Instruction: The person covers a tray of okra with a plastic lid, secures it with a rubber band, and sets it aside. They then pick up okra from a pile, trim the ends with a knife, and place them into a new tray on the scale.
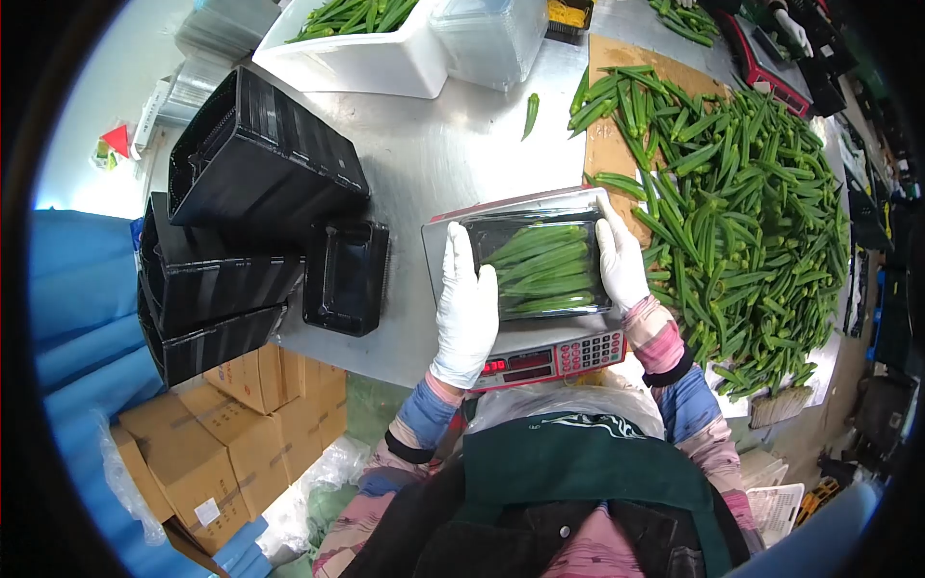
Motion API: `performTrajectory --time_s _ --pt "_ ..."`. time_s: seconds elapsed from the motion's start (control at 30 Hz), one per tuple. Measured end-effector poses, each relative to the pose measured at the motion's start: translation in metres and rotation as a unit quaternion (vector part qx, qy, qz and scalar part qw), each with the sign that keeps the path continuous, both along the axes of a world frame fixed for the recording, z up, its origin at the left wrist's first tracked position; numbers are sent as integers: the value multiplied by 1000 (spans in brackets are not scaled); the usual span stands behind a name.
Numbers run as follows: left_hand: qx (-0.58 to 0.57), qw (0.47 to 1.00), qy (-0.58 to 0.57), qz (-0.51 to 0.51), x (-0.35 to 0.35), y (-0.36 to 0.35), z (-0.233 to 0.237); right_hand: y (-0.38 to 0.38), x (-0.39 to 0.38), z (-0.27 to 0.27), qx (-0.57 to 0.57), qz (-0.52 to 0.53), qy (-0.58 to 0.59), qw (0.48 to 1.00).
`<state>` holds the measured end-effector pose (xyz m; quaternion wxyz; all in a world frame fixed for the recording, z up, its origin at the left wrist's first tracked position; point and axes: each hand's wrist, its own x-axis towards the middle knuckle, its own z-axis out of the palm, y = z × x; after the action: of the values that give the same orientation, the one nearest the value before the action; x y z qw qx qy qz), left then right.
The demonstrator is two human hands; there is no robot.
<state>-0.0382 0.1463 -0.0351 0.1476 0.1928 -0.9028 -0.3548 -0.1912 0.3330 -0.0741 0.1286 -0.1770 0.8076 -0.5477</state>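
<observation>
A black tray of okra [549, 262] under a clear lid rests on the plate of a red-trimmed digital scale [509, 329]. My left hand [464, 313], in a white glove, holds the tray's left side, with fingers straight up along it and the thumb by the lid edge. The tray's right side is gripped by my white-gloved right hand [621, 260], its fingers around the far right corner. Inside, the okra pods lie side by side, tips pointing left. Red digits glow on the scale's display, not fully readable.
A big heap of loose okra [742, 231] covers the right side of the metal table [414, 135]. To the left stand stacked black trays [270, 144] and a single black tray [347, 277]. Behind are a white bin [356, 63] and clear lids [489, 39]. Cardboard boxes [207, 453] sit below left.
</observation>
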Motion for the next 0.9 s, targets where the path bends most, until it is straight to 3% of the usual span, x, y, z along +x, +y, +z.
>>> performTrajectory --time_s 0.4,0.5,0.53,0.63,0.73,0.9 --pt "85 995 57 -8 0 -7 -8 2 -3 -7 -82 0 -71 994" --pt "117 991 55 17 -8 -18 -2 1 -2 -8 -51 -10 -94 994" --pt "193 980 16 55 -12 -21 8 2 -2 -7 -46 -9 -85 995" --pt "355 930 72 60 -17 -36 8 1 -1 -2 -35 -8 -58 998" --pt "293 953 4 82 -9 -40 3 5 7 0 -41 -19 -55 997" --pt "387 914 -20 120 24 -26 14 27 26 7 -57 -82 -155 983"
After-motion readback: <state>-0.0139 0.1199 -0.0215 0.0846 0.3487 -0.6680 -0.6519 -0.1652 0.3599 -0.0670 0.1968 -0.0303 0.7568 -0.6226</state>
